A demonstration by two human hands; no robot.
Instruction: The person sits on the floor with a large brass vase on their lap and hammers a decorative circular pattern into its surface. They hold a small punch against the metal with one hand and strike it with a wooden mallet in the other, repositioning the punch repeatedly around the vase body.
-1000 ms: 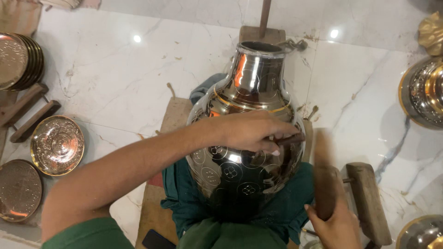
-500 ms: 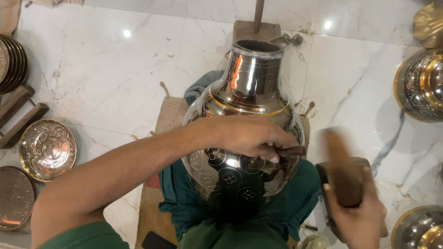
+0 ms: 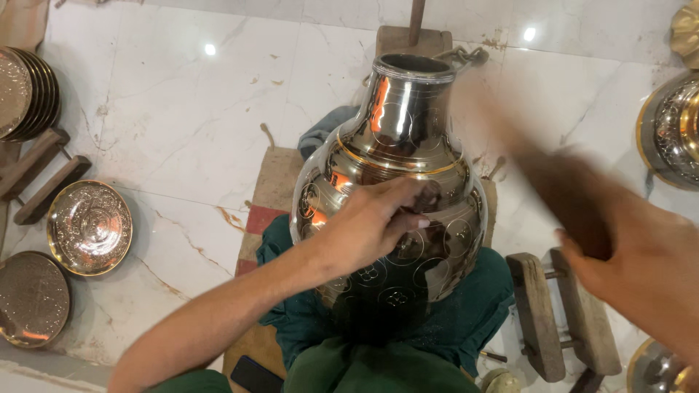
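A large polished metal vase with a narrow neck, a round belly and engraved circular motifs point(image 3: 393, 182) lay tilted in the person's lap, its open mouth pointing away from the person, its lower belly resting against dark green cloth point(image 3: 466, 320). It sat above a white marble floor point(image 3: 182, 109).

The left hand point(image 3: 371, 222) lay on the belly of the vase, fingers curled around a small dark tool point(image 3: 426, 198) whose tip touched the metal surface. The grip was closed on that tool.

The right hand point(image 3: 641, 269) was raised to the right of the vase, apart from it, and was closed around the handle of a dark wooden mallet point(image 3: 539, 171). The mallet was heavily blurred; its head could not be made out clearly.

On the floor to the left lay a round embossed brass plate point(image 3: 89, 227), with a second flatter round metal plate point(image 3: 33, 298) just below it. A stack of similar metal plates point(image 3: 25, 91) stood at the upper left edge, and two wooden blocks point(image 3: 44, 175) lay between the stack and the embossed plate. A wooden frame with two uprights point(image 3: 557, 313) stood on the floor to the right of the lap. Another shiny metal vessel point(image 3: 673, 131) was partly in view at the right edge.
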